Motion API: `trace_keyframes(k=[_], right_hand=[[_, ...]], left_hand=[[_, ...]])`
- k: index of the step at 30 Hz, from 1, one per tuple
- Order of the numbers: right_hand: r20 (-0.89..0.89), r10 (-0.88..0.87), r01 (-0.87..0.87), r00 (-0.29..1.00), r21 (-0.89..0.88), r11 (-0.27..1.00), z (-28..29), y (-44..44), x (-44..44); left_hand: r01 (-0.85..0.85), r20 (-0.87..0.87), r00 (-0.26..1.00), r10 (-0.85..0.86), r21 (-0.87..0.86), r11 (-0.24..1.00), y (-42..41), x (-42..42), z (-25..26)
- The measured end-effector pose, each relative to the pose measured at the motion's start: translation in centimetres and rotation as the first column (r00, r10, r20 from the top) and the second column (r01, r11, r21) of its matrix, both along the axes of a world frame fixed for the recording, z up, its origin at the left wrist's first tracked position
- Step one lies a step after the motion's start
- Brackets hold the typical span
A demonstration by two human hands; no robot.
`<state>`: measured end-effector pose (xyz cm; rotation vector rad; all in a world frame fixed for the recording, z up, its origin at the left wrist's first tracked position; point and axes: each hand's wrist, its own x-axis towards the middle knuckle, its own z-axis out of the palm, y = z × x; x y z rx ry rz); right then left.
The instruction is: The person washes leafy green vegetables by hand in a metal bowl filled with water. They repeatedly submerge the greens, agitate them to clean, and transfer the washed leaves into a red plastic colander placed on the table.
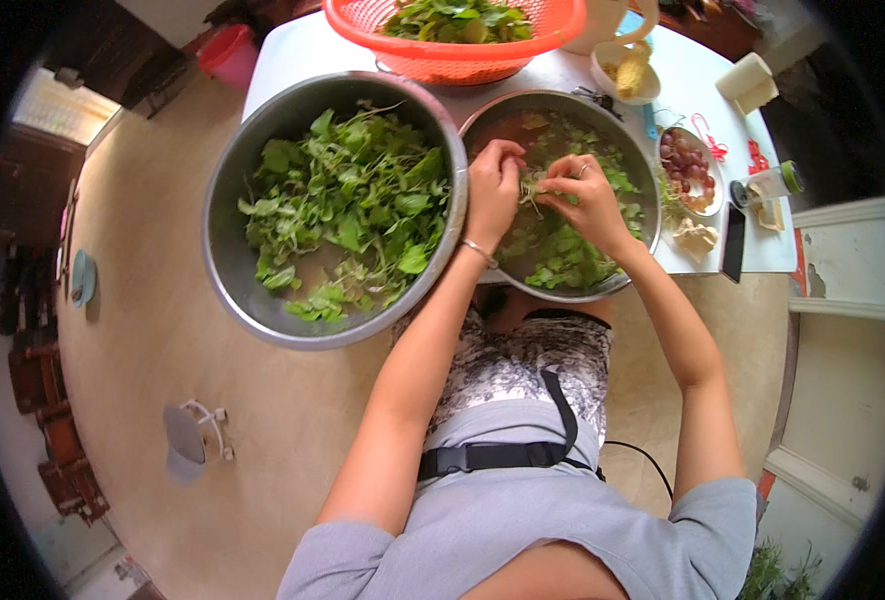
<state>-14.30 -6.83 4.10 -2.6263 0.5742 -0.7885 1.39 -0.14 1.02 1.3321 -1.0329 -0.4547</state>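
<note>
A small sprig of leafy greens (530,189) is pinched between my two hands, over the right metal basin (651,236). My left hand (496,184), with a bangle at its wrist, grips the sprig at its left side. From the right, my right hand (586,196) holds the thin stems between thumb and fingers; a ring shows on one finger. Below them, loose greens (574,259) float in brownish water in that basin. Beside my left forearm stands a larger metal basin (225,274), with a heap of leafy greens (352,199) and some water at its bottom.
An orange plastic colander (450,51) with more greens stands at the table's far side. On the right lie a bowl with corn (631,71), a plate of grapes (686,169), a green-capped jar (769,184) and a phone (733,244) at the table edge. A stool (185,435) stands left.
</note>
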Motion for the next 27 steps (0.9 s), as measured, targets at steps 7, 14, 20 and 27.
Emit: trace_keyframes(k=[7, 14, 20, 27], right_hand=[[0.204, -0.271, -0.036, 0.941, 0.855, 0.518, 4.3, -1.4, -1.7], [0.165, -0.345, -0.109, 0.924, 0.978, 0.177, 2.8, -2.0, -1.9], [0.127, -0.356, -0.023, 0.926, 0.959, 0.283, 1.6, -0.4, -0.6], [0.076, -0.431, 0.08, 0.899, 0.94, 0.332, 1.0, 0.8, -0.2]], left_hand=[[0.139, 0.104, 0.984, -0.143, 0.048, 0.989, 0.6, 0.6, 1.0], [0.431, -0.158, 0.892, -0.423, 0.017, 0.902, 1.1, 0.6, 1.8], [0.436, -0.019, 0.894, -0.447, 0.266, 0.86, 1.0, 0.3, 1.1], [0.43, 0.088, 0.884, -0.459, 0.235, 0.872, 0.6, 0.3, 0.8]])
